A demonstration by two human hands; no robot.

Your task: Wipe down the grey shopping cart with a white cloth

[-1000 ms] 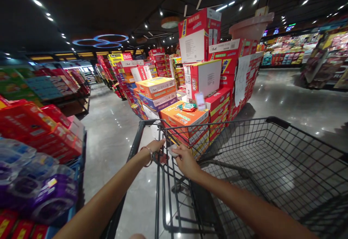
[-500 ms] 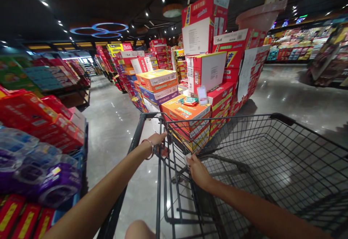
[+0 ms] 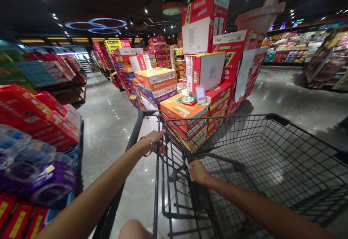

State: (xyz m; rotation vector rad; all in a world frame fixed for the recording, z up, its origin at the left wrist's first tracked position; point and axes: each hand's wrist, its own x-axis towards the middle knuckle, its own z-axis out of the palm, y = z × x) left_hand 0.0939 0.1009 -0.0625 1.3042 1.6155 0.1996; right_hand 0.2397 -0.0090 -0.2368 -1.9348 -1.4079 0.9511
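Note:
A dark wire shopping cart (image 3: 233,192) fills the lower middle and right of the view, and its basket shows bare wire mesh. My left hand (image 3: 157,140), with a bracelet at the wrist, is closed around the wire frame near the cart's upper left corner. My right hand (image 3: 199,171) is closed inside the cart, by the inner wire panel. From its fingers sticks a small crumpled white piece (image 3: 188,166), perhaps tissue or plastic; its kind is not clear. Behind the cart's far side, an orange carton (image 3: 176,111) bears a small green-and-red packet (image 3: 187,100).
Tall stacks of red cartons (image 3: 228,70) stand beyond the cart. Purple wrapped packs (image 3: 54,181) and red boxes (image 3: 27,112) lie on a display at the left. Shiny floor (image 3: 103,123) runs between the displays.
The view has shifted slightly, with the left display sliding a little further left. My left hand keeps its grip; my right hand is slightly lower, and more of the white piece shows.

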